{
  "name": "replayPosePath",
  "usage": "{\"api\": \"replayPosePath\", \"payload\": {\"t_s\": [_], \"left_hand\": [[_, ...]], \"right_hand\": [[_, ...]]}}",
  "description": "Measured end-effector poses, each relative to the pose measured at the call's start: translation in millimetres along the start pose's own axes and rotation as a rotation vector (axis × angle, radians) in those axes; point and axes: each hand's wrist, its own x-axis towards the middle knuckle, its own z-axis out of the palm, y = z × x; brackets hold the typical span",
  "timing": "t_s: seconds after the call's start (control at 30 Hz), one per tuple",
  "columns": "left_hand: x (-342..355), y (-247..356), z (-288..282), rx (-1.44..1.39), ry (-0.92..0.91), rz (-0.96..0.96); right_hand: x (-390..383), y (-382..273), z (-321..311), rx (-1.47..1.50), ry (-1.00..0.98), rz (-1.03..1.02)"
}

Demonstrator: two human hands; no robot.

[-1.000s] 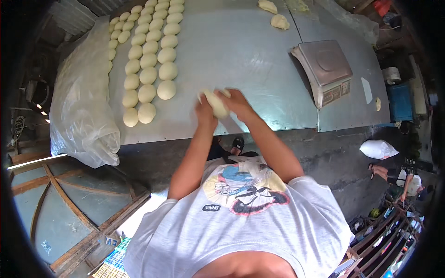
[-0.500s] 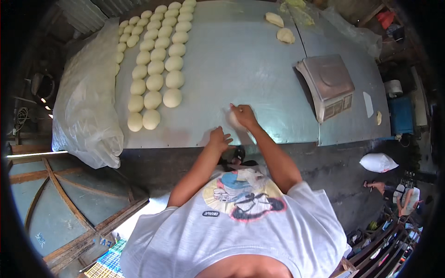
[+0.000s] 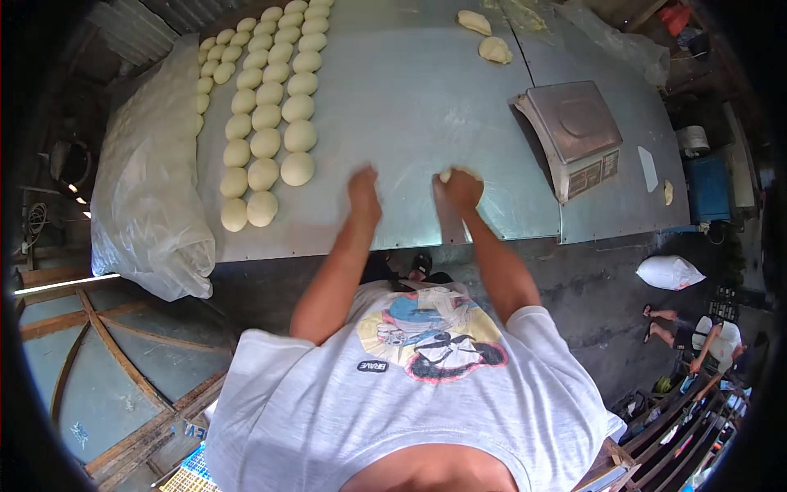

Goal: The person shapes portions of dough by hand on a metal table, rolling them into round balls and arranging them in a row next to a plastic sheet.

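My right hand (image 3: 462, 190) is closed and pressed down near the table's front edge, with a bit of pale dough (image 3: 445, 175) showing at its edge; the rest is hidden under the fingers. To its left, my left hand (image 3: 363, 193) is held over the metal table (image 3: 385, 98), its fingers smeared by motion. Left of that hand stand long rows of smooth, round dough balls (image 3: 297, 169). Two rougher dough pieces lie farther off, one a flattened lump (image 3: 495, 51), the other a folded piece (image 3: 474, 22).
A metal weighing scale (image 3: 575, 123) stands to the right. Clear plastic sheeting (image 3: 152, 180) covers the table's left end. A small dough scrap (image 3: 668, 193) lies near the right edge. On the floor are a white sack (image 3: 670, 273) and, beyond it, a seated person (image 3: 711, 340).
My left hand has moved left and forward, away from the right one. My right hand has shifted right and slightly forward, closing over the dough. The view has shifted slightly.
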Motion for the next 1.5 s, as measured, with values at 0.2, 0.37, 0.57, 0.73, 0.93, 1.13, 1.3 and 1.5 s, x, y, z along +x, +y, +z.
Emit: {"api": "replayPosePath", "payload": {"t_s": [0.2,0.37,0.57,0.73,0.93,1.13,1.3,1.5], "left_hand": [[19.0,-4.5,34.5,-0.284,0.129,0.368],[35.5,83.2,88.9,0.236,-0.318,0.980],[-28.7,20.0,22.5,0.343,-0.053,0.615],[-84.8,-46.9,-6.8,0.466,-0.093,0.756],[-98.2,67.7,35.3,0.528,-0.458,1.053],[-116.5,118.4,35.0,0.663,-0.274,0.963],[-147.2,67.4,-12.1,-0.288,-0.869,0.360],[-145.3,39.4,-67.8,-0.038,-0.710,0.029]], "right_hand": [[-1.3,-43.9,21.6,1.513,-0.256,0.443],[48.6,-62.4,-118.5,1.193,0.554,-0.285],[4.2,33.3,-18.9,0.063,-0.217,0.036],[-17.1,24.0,13.0,1.163,-0.852,-0.206],[-7.8,-74.9,-99.2,1.912,-0.478,-0.057],[-37.6,-76.0,-154.7,0.957,0.190,-0.481],[-58.3,-85.0,-170.8,1.165,-0.137,-0.893],[-86.5,-138.1,-112.7,1.295,-0.282,-0.868]]}}
